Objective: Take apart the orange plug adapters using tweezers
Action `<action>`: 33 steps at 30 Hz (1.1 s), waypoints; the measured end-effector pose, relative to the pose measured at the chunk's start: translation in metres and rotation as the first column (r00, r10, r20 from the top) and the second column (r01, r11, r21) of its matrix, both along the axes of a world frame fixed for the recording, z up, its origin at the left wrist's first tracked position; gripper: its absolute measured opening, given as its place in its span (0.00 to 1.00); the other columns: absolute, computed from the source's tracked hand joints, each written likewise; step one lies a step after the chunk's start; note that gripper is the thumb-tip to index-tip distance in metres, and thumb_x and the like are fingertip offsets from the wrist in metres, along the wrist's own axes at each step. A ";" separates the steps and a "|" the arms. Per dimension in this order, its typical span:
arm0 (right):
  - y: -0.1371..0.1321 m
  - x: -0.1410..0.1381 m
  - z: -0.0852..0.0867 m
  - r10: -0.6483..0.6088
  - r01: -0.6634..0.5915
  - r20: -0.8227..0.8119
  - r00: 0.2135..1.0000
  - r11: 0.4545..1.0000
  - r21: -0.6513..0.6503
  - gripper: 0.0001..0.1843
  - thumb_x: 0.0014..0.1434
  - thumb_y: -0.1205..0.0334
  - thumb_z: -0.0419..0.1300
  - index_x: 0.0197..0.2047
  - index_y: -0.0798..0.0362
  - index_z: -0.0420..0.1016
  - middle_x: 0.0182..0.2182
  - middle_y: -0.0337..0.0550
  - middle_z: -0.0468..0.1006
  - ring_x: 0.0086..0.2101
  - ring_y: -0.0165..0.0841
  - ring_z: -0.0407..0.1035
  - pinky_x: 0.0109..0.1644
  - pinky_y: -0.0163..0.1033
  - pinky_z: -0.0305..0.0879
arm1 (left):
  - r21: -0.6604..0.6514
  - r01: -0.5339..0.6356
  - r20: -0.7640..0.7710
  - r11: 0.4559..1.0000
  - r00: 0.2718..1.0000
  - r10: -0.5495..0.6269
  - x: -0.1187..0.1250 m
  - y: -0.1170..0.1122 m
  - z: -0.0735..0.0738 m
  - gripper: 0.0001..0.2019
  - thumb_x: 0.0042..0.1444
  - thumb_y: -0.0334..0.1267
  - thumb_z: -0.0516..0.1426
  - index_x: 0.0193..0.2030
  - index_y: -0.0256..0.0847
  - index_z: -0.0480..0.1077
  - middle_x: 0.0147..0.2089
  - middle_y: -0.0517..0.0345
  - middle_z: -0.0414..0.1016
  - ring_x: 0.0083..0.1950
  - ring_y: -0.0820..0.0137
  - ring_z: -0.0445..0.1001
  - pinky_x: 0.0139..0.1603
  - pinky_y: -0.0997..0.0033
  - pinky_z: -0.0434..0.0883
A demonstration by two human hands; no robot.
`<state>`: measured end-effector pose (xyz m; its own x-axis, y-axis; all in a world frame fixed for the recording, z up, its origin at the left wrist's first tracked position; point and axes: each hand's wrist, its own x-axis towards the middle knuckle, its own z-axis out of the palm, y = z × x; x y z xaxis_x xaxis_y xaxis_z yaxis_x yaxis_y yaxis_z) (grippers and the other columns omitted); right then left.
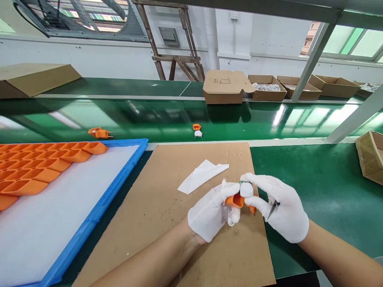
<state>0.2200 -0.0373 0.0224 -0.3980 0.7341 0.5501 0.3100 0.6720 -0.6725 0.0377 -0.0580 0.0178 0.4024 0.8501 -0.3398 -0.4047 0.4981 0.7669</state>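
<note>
Both hands wear white gloves and meet over a brown cardboard sheet point(167, 223). My left hand point(211, 211) is closed around a small orange plastic part point(235, 200). My right hand point(281, 207) pinches a white piece point(246, 190) against the top of that orange part, and a thin dark metal tool point(273, 208) lies tucked in its palm. A white scrap of paper point(202, 176) rests on the cardboard just left of my hands.
A blue tray point(98, 211) at left holds rows of orange parts point(38, 167) on a white liner. On the green conveyor belt point(149, 119) lie a loose orange part point(99, 132) and an orange-and-white piece point(197, 130). Cardboard boxes point(224, 87) line the far side; another box point(371, 157) sits at right.
</note>
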 end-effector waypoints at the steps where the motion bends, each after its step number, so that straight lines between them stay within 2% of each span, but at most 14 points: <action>1: 0.000 0.000 0.000 -0.027 0.027 -0.004 1.000 1.000 0.010 0.23 0.62 0.66 0.65 0.59 0.41 0.76 0.44 0.41 0.83 0.34 0.31 0.75 0.38 0.36 0.77 | 0.015 -0.001 -0.001 1.000 1.000 0.001 -0.001 0.000 -0.001 0.19 0.60 0.54 0.60 0.32 0.39 0.71 0.17 0.63 0.65 0.17 0.79 0.61 0.22 0.79 0.60; 3: 0.000 0.001 0.000 -0.095 0.092 -0.055 0.994 0.994 -0.057 0.18 0.61 0.64 0.66 0.55 0.42 0.80 0.29 0.36 0.79 0.22 0.27 0.66 0.27 0.34 0.73 | 0.074 -0.004 0.025 0.997 1.000 0.002 -0.002 -0.001 -0.004 0.20 0.60 0.57 0.60 0.38 0.39 0.75 0.19 0.61 0.69 0.19 0.78 0.63 0.23 0.79 0.63; 5: 0.002 0.002 -0.001 -0.214 0.184 -0.126 0.969 0.959 -0.214 0.18 0.59 0.62 0.68 0.53 0.43 0.81 0.18 0.29 0.64 0.16 0.24 0.54 0.18 0.33 0.64 | 0.130 0.002 0.060 0.991 0.998 -0.010 -0.005 0.000 -0.006 0.23 0.59 0.59 0.61 0.47 0.40 0.76 0.26 0.59 0.73 0.22 0.78 0.66 0.25 0.79 0.65; 7: 0.003 0.002 0.000 -0.312 0.239 -0.181 0.933 0.911 -0.336 0.18 0.57 0.60 0.69 0.52 0.44 0.82 0.16 0.26 0.53 0.15 0.24 0.49 0.15 0.33 0.59 | 0.163 0.004 0.051 0.987 0.999 -0.012 -0.008 0.002 -0.007 0.27 0.56 0.56 0.65 0.56 0.41 0.73 0.32 0.56 0.76 0.28 0.76 0.71 0.28 0.78 0.69; 10: 0.004 0.003 0.003 -0.328 0.255 -0.204 0.922 0.914 -0.315 0.14 0.56 0.59 0.69 0.47 0.45 0.83 0.16 0.27 0.50 0.17 0.25 0.46 0.16 0.34 0.57 | 0.219 -0.016 -0.050 0.976 0.998 0.027 -0.012 0.004 -0.006 0.29 0.55 0.49 0.68 0.60 0.43 0.69 0.39 0.52 0.77 0.38 0.68 0.77 0.32 0.73 0.75; 12: 0.003 0.003 0.006 -0.283 0.240 -0.186 0.941 0.945 -0.223 0.12 0.56 0.60 0.69 0.45 0.46 0.84 0.15 0.27 0.53 0.17 0.24 0.45 0.16 0.34 0.53 | 0.302 -0.030 -0.097 0.953 0.993 0.062 -0.014 0.003 -0.004 0.27 0.55 0.51 0.67 0.59 0.45 0.69 0.43 0.50 0.76 0.39 0.66 0.78 0.31 0.70 0.76; 14: 0.002 0.003 0.009 -0.228 0.207 -0.165 0.960 0.969 -0.132 0.12 0.56 0.63 0.69 0.46 0.47 0.83 0.17 0.29 0.65 0.18 0.24 0.45 0.16 0.33 0.54 | 0.391 -0.039 -0.146 0.919 0.984 0.104 -0.016 0.003 -0.002 0.24 0.55 0.52 0.66 0.56 0.46 0.71 0.47 0.50 0.75 0.37 0.67 0.78 0.31 0.68 0.77; 16: 0.001 0.003 0.012 -0.172 0.165 -0.155 0.973 0.985 -0.059 0.13 0.58 0.64 0.68 0.47 0.47 0.81 0.26 0.34 0.79 0.18 0.23 0.48 0.18 0.33 0.58 | 0.470 -0.041 -0.231 0.882 0.958 0.168 -0.019 0.003 -0.001 0.22 0.56 0.52 0.66 0.54 0.48 0.73 0.50 0.50 0.75 0.37 0.67 0.78 0.36 0.63 0.78; 18: 0.001 0.004 0.014 -0.128 0.129 -0.148 0.981 0.992 -0.002 0.14 0.59 0.66 0.67 0.49 0.47 0.80 0.36 0.40 0.84 0.18 0.22 0.51 0.19 0.34 0.61 | 0.544 -0.031 -0.352 0.839 0.899 0.261 -0.023 0.003 -0.001 0.19 0.54 0.51 0.67 0.51 0.49 0.76 0.51 0.50 0.76 0.47 0.60 0.78 0.47 0.55 0.76; 20: 0.001 0.005 0.015 -0.105 0.112 -0.142 0.984 0.993 0.044 0.15 0.60 0.69 0.66 0.50 0.46 0.79 0.43 0.42 0.84 0.18 0.23 0.54 0.21 0.35 0.62 | 0.619 -0.017 -0.430 0.785 0.830 0.357 -0.027 0.005 -0.001 0.17 0.52 0.48 0.68 0.48 0.51 0.78 0.51 0.50 0.77 0.61 0.51 0.70 0.60 0.47 0.68; 22: 0.001 0.007 0.014 -0.106 0.117 -0.136 0.985 0.990 0.073 0.17 0.60 0.70 0.65 0.51 0.45 0.78 0.46 0.44 0.83 0.18 0.23 0.56 0.22 0.37 0.64 | 0.678 -0.015 -0.427 0.735 0.806 0.410 -0.029 0.007 -0.002 0.15 0.50 0.46 0.69 0.46 0.52 0.79 0.51 0.51 0.79 0.69 0.49 0.61 0.68 0.42 0.58; 25: 0.001 0.007 0.012 -0.099 0.115 -0.143 0.985 0.987 0.109 0.21 0.61 0.71 0.65 0.55 0.43 0.76 0.49 0.45 0.81 0.20 0.24 0.62 0.26 0.38 0.69 | 0.719 -0.025 -0.362 0.695 0.839 0.406 -0.031 0.008 -0.003 0.15 0.51 0.45 0.69 0.46 0.54 0.80 0.51 0.53 0.80 0.67 0.50 0.63 0.69 0.42 0.55; 28: 0.001 0.006 0.011 -0.045 0.067 -0.150 0.988 0.987 0.146 0.24 0.62 0.73 0.64 0.58 0.43 0.74 0.42 0.42 0.81 0.31 0.30 0.74 0.31 0.37 0.74 | 0.739 -0.020 -0.343 0.673 0.849 0.402 -0.031 0.008 -0.004 0.15 0.52 0.44 0.69 0.47 0.56 0.79 0.52 0.55 0.81 0.65 0.53 0.66 0.70 0.43 0.53; 33: 0.001 0.004 0.013 0.012 0.010 -0.106 0.994 0.978 0.207 0.24 0.61 0.72 0.65 0.59 0.44 0.73 0.40 0.42 0.81 0.41 0.33 0.77 0.40 0.37 0.77 | 0.743 0.009 -0.365 0.669 0.843 0.394 -0.029 0.008 -0.004 0.16 0.52 0.46 0.69 0.48 0.55 0.79 0.49 0.56 0.82 0.64 0.54 0.68 0.71 0.44 0.52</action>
